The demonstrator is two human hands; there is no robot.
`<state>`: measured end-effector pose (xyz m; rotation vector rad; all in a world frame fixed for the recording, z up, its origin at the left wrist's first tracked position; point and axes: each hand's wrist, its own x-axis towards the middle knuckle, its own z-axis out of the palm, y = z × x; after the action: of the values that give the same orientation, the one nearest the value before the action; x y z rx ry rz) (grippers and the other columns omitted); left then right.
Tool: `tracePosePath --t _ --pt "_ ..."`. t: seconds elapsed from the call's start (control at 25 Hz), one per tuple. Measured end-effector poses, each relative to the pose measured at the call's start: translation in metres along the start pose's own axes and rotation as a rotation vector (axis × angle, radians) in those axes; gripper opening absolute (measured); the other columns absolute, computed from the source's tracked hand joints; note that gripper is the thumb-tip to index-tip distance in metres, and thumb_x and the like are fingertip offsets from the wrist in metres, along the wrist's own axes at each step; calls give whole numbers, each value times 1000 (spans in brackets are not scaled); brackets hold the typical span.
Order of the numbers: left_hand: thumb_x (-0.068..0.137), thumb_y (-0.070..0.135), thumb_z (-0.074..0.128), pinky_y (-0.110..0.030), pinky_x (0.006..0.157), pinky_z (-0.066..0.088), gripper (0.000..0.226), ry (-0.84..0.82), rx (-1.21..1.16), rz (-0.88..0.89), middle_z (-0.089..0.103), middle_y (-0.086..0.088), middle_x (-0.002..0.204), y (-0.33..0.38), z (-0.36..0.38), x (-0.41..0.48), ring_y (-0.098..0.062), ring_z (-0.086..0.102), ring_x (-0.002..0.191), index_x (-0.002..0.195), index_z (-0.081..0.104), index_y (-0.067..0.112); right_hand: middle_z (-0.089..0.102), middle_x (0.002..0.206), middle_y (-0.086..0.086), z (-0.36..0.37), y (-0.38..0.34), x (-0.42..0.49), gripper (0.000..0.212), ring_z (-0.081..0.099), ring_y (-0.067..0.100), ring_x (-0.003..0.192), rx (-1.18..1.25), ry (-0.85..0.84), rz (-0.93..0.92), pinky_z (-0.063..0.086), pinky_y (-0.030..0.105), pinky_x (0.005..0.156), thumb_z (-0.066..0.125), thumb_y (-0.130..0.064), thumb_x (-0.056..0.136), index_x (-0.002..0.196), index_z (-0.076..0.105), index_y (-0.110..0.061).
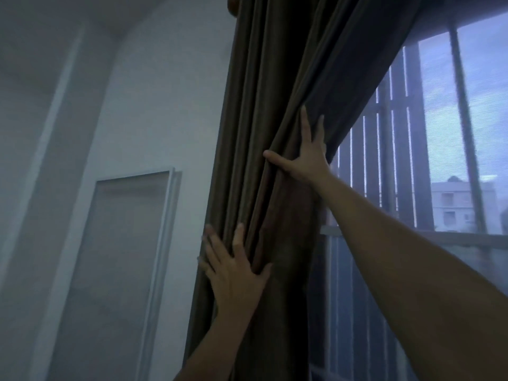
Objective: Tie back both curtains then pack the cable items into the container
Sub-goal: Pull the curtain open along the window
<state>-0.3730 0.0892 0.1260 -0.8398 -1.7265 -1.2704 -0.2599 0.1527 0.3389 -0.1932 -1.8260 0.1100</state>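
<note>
A dark brown curtain (264, 105) hangs in thick folds down the middle of the head view, bunched toward the left side of the window. My left hand (233, 265) lies flat on the curtain's left folds, fingers straight and spread. Higher up, my right hand (305, 158) presses the curtain's right edge with straight fingers and its thumb out to the left across a fold. No tie-back, cable items or container show here.
A barred window (439, 133) fills the right side, with a building outside. A white wall (151, 105) and a framed panel (132, 243) stand to the left. The wooden end of the curtain rod (233, 4) shows at the top.
</note>
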Motion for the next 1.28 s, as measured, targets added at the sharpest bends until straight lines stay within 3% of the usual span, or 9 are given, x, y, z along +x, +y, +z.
tracePosePath --t 0.12,0.2,0.32,0.4,0.6,0.68,0.8,1.12,1.28 --pt "52 60 79 -61 107 23 132 -142 -314 -258 -9 -14 157 -38 -3 20 -36 18 142 141 -17 43 -25 156 5 39 -5 14 113 0 41 143 -17 -39 14 14 54 116 70 -65 64 143 -11 -49" --pt "56 52 82 -48 100 40 129 -211 -519 -324 20 -11 154 -53 -4 29 -30 43 129 143 -14 42 -27 155 5 63 -8 23 114 -3 42 143 -49 -47 17 11 57 116 68 -68 65 142 -13 -49" --pt "68 46 76 -29 80 51 95 -263 -553 -352 60 -6 121 -73 -7 37 -19 61 95 144 21 28 -28 155 5 101 -21 37 115 -9 43 143 -81 -76 40 6 58 116 63 -73 64 140 -18 -49" --pt "75 41 71 -19 63 49 48 -271 -518 -343 67 -3 101 -90 -10 44 -7 59 74 113 55 18 -28 155 5 129 -31 46 113 -12 42 142 -43 -114 58 5 56 117 62 -73 66 142 -18 -48" --pt "82 41 64 -7 45 28 25 -226 -429 -256 48 16 68 -124 -26 59 6 42 57 87 58 17 -24 156 3 188 -50 59 104 -14 41 142 12 -187 115 4 56 117 57 -73 71 142 -15 -48" --pt "83 41 62 -8 43 34 25 -190 -375 -208 42 17 64 -132 -31 65 6 37 54 82 51 18 -23 157 4 200 -60 65 105 -11 41 143 -8 -223 119 5 57 116 55 -76 70 143 -16 -47" --pt "85 41 61 -4 47 37 26 -165 -330 -185 42 14 65 -144 -33 69 5 34 53 83 50 18 -21 157 5 209 -67 68 106 -5 40 144 -35 -247 123 8 57 117 52 -80 68 142 -16 -47" --pt "84 51 57 -27 60 40 42 -234 -174 -213 64 -6 91 -145 -45 45 -14 51 69 98 48 12 -1 160 4 158 -48 47 92 10 28 146 -64 -329 88 11 42 117 35 -85 71 146 -2 -45" --pt "76 49 66 -43 88 46 82 -308 -168 -234 48 -15 132 -118 -61 25 -29 50 113 137 27 11 16 158 -5 109 -53 23 102 19 19 144 -6 -441 143 20 46 117 24 -95 60 146 16 -41"
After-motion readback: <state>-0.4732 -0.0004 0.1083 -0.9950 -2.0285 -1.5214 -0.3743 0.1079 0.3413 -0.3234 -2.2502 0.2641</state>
